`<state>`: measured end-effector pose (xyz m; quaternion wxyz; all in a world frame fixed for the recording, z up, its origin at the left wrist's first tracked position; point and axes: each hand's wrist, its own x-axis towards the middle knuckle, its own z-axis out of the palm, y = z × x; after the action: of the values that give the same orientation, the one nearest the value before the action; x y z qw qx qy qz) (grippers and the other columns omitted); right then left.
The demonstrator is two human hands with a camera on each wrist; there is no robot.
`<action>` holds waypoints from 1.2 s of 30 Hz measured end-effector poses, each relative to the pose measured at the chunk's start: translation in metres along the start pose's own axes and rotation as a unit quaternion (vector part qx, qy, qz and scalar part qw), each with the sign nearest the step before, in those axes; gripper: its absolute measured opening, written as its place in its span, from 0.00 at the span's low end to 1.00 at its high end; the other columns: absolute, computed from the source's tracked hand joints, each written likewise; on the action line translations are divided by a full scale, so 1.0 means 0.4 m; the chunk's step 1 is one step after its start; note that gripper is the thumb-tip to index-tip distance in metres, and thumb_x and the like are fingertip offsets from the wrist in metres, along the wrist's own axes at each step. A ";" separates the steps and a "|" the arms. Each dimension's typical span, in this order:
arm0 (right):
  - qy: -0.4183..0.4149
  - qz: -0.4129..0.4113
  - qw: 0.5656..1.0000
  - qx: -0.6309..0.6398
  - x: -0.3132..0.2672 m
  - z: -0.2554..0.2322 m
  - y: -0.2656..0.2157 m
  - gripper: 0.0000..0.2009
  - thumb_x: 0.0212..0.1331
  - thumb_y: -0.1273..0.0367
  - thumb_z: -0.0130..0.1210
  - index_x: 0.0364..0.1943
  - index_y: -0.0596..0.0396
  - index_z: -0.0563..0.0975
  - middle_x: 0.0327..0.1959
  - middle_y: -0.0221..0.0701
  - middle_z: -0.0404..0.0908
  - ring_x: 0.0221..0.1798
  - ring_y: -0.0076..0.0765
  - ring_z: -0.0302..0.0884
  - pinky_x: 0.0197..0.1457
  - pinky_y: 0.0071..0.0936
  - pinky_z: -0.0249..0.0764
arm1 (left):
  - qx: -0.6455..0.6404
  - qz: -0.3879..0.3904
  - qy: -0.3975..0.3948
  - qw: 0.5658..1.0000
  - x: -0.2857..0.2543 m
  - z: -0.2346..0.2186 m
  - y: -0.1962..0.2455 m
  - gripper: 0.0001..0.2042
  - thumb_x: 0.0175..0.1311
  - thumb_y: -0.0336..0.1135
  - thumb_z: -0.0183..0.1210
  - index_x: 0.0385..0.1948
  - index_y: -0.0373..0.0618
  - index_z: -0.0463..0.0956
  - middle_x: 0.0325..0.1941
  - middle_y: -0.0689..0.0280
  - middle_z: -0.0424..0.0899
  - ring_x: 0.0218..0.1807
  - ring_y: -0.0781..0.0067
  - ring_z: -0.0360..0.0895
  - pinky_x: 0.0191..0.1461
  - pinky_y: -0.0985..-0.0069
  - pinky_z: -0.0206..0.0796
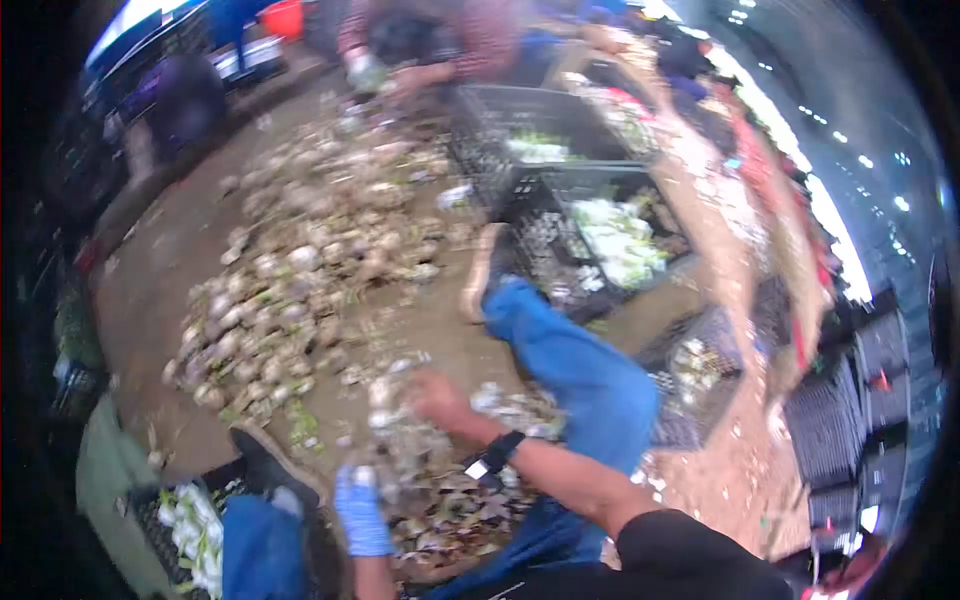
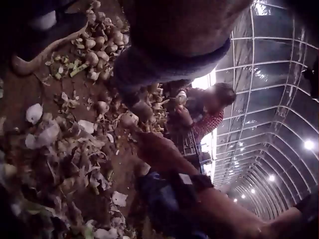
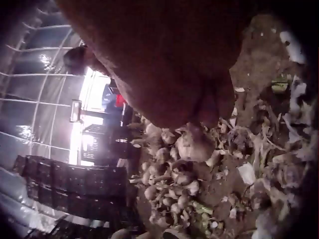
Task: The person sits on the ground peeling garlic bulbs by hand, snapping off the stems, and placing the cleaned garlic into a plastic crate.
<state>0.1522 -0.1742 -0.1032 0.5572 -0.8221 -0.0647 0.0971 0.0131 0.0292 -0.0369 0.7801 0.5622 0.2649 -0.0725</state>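
My bare right hand (image 1: 440,400), a dark watch (image 1: 495,455) on its wrist, is blurred over the ground between my legs. It holds a pale garlic bulb (image 3: 193,145) at its fingertips in the right wrist view; the same bulb (image 2: 128,119) shows beside the fingers in the left wrist view. My left hand (image 1: 362,510), in a blue and white glove, is lower and to the left, over the edge of a heap of dry peelings (image 1: 450,510). Its finger grip is hidden, and I cannot tell whether it holds anything.
A large pile of garlic bulbs (image 1: 300,290) spreads ahead to the left. Black crates (image 1: 545,185) with white produce stand ahead to the right; another crate (image 1: 180,535) is beside my left leg. Another person (image 1: 440,50) works beyond the pile. Stacked crates (image 1: 830,430) stand far right.
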 end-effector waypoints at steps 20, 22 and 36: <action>-0.059 0.086 0.979 0.178 -0.310 -0.187 -0.319 0.18 0.59 0.56 0.57 0.26 0.60 0.73 0.18 0.29 0.74 0.18 0.23 0.71 0.20 0.27 0.65 | 0.108 0.020 -0.187 0.976 -0.133 0.180 0.044 0.29 0.56 0.42 0.65 0.55 0.35 0.67 0.39 0.64 0.78 0.34 0.76 0.78 0.33 0.77 0.73; -0.071 0.099 0.982 0.146 -0.318 -0.190 -0.307 0.19 0.58 0.57 0.57 0.23 0.61 0.73 0.16 0.30 0.73 0.17 0.25 0.70 0.20 0.29 0.64 | 0.147 -0.005 -0.176 0.973 -0.145 0.191 0.049 0.26 0.56 0.43 0.66 0.51 0.36 0.71 0.35 0.66 0.79 0.31 0.78 0.78 0.31 0.79 0.72; -0.087 0.050 0.995 0.001 -0.311 -0.156 -0.292 0.18 0.50 0.62 0.53 0.20 0.68 0.69 0.13 0.43 0.66 0.18 0.35 0.63 0.24 0.42 0.60 | 0.206 0.046 -0.163 0.964 -0.143 0.177 0.018 0.22 0.54 0.33 0.66 0.48 0.30 0.72 0.38 0.63 0.79 0.33 0.79 0.76 0.34 0.80 0.71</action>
<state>0.0457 -0.2141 0.0386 0.5448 -0.8123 -0.0712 0.1959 -0.0092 -0.0437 0.0135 0.6822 0.7033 0.0875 -0.1798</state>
